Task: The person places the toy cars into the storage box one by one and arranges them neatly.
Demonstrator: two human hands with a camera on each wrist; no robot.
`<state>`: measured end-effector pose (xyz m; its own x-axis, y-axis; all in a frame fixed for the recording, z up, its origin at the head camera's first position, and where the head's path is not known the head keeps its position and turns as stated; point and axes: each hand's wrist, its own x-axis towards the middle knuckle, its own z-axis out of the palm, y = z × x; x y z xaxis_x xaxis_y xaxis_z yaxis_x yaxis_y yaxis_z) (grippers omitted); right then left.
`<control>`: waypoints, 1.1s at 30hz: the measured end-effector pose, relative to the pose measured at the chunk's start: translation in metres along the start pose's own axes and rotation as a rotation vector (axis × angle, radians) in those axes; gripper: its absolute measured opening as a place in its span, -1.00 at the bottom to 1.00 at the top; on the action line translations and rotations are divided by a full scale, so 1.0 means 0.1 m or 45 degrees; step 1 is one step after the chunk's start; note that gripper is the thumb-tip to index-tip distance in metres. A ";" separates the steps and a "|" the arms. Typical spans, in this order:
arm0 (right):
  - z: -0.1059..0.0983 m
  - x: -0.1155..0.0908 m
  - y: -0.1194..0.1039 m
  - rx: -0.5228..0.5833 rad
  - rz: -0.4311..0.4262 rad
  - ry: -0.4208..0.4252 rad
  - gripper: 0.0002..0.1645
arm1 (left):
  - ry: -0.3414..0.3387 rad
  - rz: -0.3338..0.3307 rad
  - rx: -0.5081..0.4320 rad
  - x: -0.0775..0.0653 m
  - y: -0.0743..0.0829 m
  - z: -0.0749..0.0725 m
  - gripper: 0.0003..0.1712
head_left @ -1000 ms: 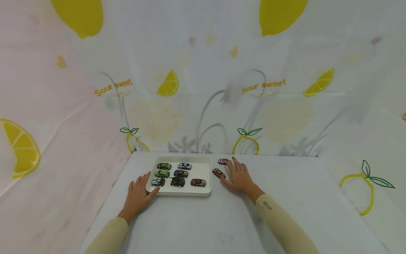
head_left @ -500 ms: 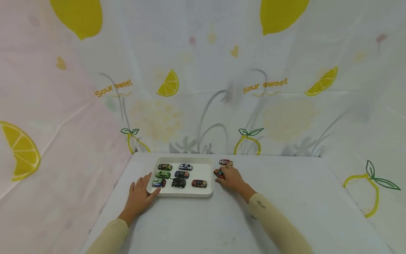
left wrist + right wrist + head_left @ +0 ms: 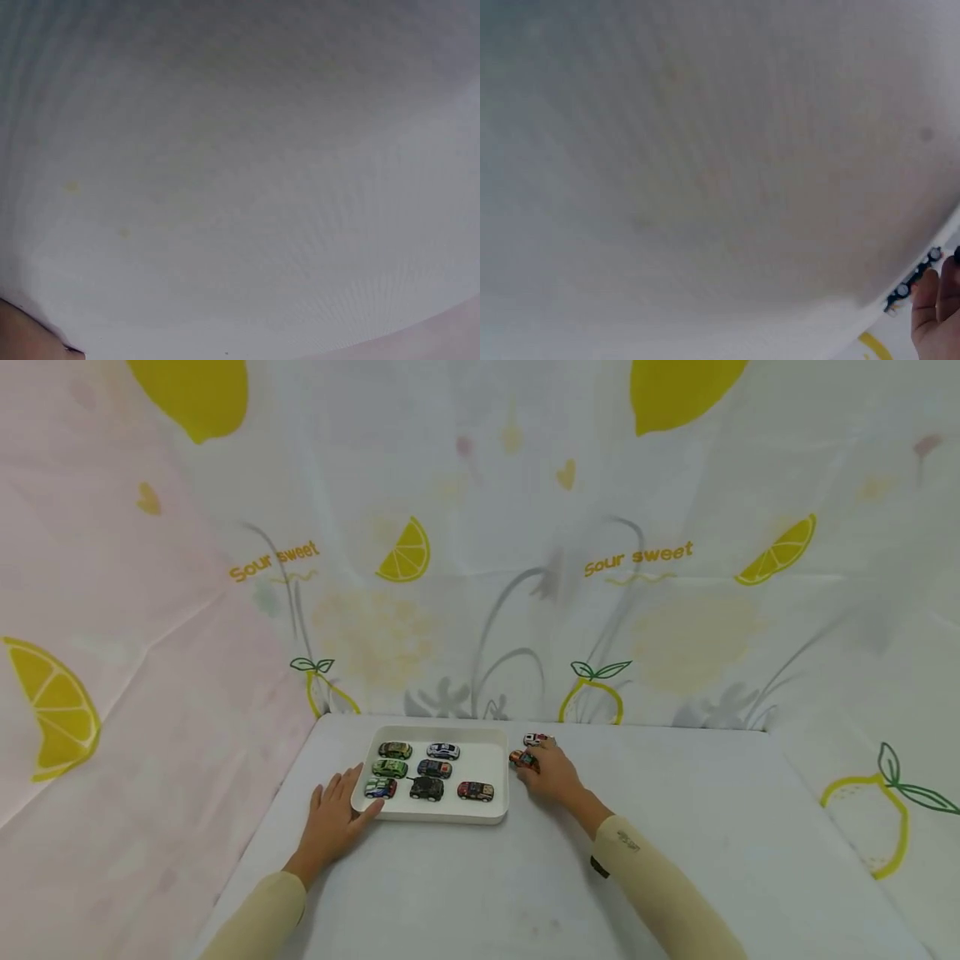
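In the head view my right hand (image 3: pixel 553 774) pinches an orange-and-black toy car (image 3: pixel 521 759) just off the tray's right side. Its fingertips partly hide a white-and-red toy car (image 3: pixel 536 740) behind. My left hand (image 3: pixel 333 814) rests with extended fingers along the left side of a white tray (image 3: pixel 431 817), thumb at its front left corner. Several toy cars stand in the tray, among them a bright green car (image 3: pixel 389 768), a black one with a gun-like rod (image 3: pixel 427 788) and a dark red one (image 3: pixel 476 791). The right wrist view catches my fingers (image 3: pixel 935 315) beside a toy car's wheels (image 3: pixel 915 279).
A white-covered table (image 3: pixel 465 893) carries the tray close to its back edge. Behind it hangs a lemon-print cloth (image 3: pixel 510 627), with more cloth on both sides. Mostly white surface fills the left wrist view, with a bit of skin (image 3: pixel 30 337) at its corner.
My right hand has come down from above the loose cars, moved slightly left, and taken hold of the orange one, which has turned a little. My left hand stays at the tray.
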<state>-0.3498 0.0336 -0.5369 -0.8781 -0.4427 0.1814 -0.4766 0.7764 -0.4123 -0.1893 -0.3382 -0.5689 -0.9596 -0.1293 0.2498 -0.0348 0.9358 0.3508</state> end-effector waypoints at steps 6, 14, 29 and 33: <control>-0.12 0.06 -0.09 0.095 -0.101 0.207 -0.56 | 0.011 0.005 -0.008 0.01 0.02 -0.01 -0.01; -0.12 0.07 -0.25 0.201 -0.127 0.154 -0.63 | -0.021 -0.007 0.001 0.02 0.03 -0.01 0.01; -0.13 0.16 -0.48 0.271 -0.180 0.080 -0.61 | 0.007 -0.004 0.001 0.01 -0.02 0.00 0.01; -0.05 0.14 -0.55 0.227 -0.255 0.032 -0.58 | 0.009 -0.002 -0.016 0.00 -0.01 0.03 0.01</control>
<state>-0.3362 -0.0126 -0.5070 -0.7690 -0.5665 0.2962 -0.6279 0.5825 -0.5161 -0.1905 -0.3386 -0.5720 -0.9576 -0.1333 0.2553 -0.0330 0.9313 0.3626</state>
